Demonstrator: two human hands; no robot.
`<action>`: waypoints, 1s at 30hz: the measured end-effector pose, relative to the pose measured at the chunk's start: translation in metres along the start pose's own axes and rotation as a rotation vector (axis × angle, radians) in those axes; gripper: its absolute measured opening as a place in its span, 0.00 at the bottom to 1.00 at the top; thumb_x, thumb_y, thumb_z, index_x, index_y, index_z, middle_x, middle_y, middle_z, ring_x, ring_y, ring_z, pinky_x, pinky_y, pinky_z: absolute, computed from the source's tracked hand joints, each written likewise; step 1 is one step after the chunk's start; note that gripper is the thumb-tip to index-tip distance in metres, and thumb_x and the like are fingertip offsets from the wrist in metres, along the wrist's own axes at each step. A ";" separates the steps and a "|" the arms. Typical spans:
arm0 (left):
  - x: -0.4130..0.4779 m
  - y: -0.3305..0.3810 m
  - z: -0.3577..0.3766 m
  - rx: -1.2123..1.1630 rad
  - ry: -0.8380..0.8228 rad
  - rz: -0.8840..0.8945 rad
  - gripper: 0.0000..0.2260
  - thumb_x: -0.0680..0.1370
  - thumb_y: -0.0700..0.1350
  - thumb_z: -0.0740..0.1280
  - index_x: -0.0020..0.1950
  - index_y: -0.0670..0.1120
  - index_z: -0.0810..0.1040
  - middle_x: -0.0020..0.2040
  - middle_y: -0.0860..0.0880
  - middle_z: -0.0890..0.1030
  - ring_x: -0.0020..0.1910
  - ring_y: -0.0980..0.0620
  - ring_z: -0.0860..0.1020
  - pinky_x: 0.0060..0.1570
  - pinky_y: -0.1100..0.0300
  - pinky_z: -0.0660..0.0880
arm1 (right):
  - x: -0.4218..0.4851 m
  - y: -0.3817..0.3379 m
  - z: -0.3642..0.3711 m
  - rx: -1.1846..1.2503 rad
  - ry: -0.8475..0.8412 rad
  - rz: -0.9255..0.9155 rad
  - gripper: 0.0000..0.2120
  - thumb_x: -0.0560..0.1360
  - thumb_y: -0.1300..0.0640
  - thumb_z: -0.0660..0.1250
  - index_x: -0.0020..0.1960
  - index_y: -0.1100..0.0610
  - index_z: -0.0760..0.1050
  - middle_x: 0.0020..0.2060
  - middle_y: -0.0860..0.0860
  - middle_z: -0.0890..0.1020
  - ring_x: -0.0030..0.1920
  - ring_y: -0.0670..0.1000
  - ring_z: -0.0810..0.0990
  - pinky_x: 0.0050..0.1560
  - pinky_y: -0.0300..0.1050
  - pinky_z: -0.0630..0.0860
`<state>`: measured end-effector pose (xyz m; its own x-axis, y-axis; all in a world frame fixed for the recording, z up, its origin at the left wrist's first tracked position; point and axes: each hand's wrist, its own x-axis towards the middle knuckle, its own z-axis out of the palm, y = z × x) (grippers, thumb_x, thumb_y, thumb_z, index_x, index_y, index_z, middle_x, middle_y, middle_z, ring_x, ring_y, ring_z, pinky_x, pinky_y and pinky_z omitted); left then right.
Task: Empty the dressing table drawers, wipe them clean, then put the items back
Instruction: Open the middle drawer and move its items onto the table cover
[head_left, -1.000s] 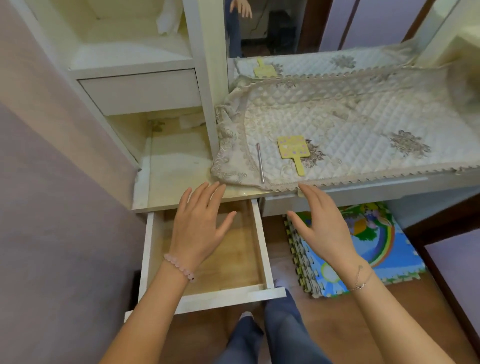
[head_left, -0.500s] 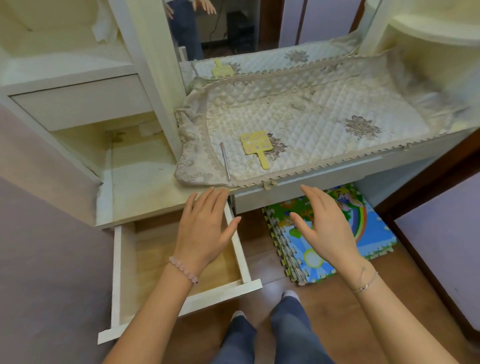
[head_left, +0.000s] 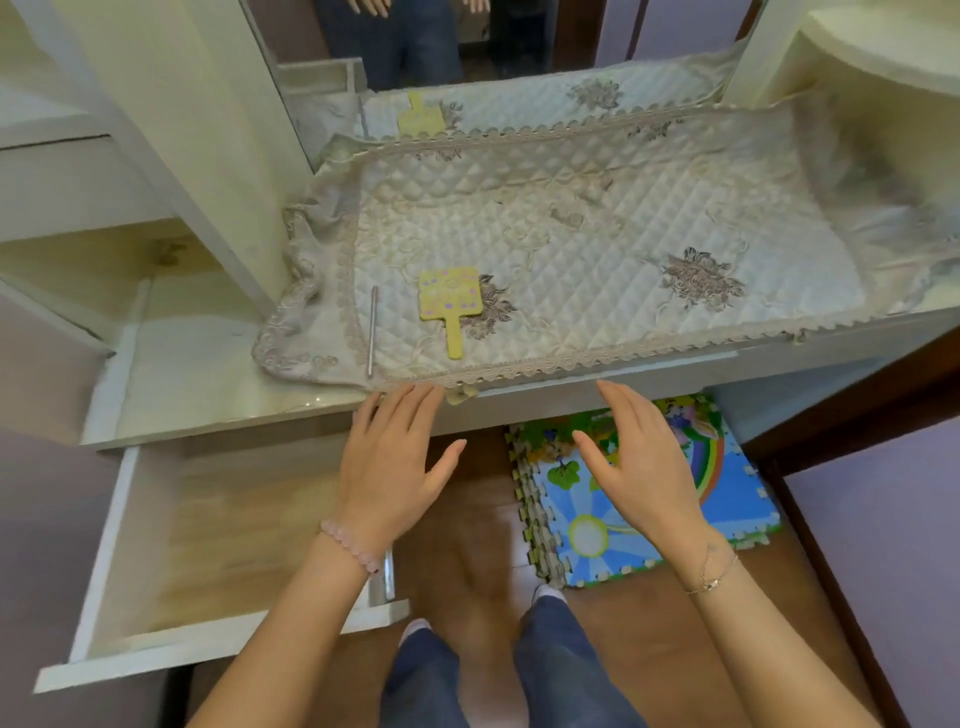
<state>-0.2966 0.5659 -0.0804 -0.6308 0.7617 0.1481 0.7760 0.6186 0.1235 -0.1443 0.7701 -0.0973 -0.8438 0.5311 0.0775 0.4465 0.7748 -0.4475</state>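
On the quilted cover (head_left: 597, 249) lie paddle (head_left: 449, 301), rod (head_left: 372, 330).

Cream quilted cloth cover (head_left: 597, 249) with lace trim, matt; glossy white-painted desk (head_left: 208, 384); open white drawer (head_left: 208, 545) with pale matt wood-grain floor; thin shiny metal rod (head_left: 372, 330); flat yellow paddle-shaped card (head_left: 451, 306); colourful foam mat (head_left: 649, 499).

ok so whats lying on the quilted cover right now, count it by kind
yellow paddle-shaped item: 1
thin metal rod: 1
total on the quilted cover: 2
the second yellow shape at the back is a reflection in the mirror, not counted
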 end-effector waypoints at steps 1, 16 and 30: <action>0.004 0.008 0.005 0.001 -0.001 -0.015 0.26 0.77 0.59 0.55 0.67 0.43 0.72 0.63 0.47 0.76 0.64 0.47 0.72 0.66 0.50 0.64 | 0.005 0.009 -0.002 0.011 -0.011 -0.006 0.29 0.77 0.46 0.61 0.73 0.57 0.61 0.69 0.53 0.68 0.71 0.52 0.64 0.70 0.47 0.62; 0.024 0.058 0.062 -0.112 -0.025 -0.233 0.25 0.77 0.58 0.56 0.65 0.42 0.74 0.61 0.45 0.78 0.61 0.46 0.75 0.63 0.48 0.68 | 0.073 0.082 0.003 0.027 -0.170 -0.109 0.28 0.78 0.46 0.59 0.73 0.57 0.60 0.71 0.53 0.66 0.72 0.53 0.62 0.72 0.48 0.60; 0.044 0.048 0.186 -2.028 0.053 -1.480 0.22 0.80 0.54 0.58 0.70 0.44 0.67 0.68 0.45 0.71 0.66 0.47 0.70 0.65 0.48 0.65 | 0.153 0.113 0.041 -0.050 -0.262 -0.208 0.24 0.79 0.48 0.57 0.73 0.56 0.62 0.72 0.51 0.65 0.74 0.52 0.58 0.73 0.52 0.50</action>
<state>-0.2871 0.6652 -0.2501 -0.5255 0.2123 -0.8239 -0.8271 -0.3544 0.4363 -0.2350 0.9249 -0.1731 -0.9634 0.2585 -0.0715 0.2650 0.8766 -0.4018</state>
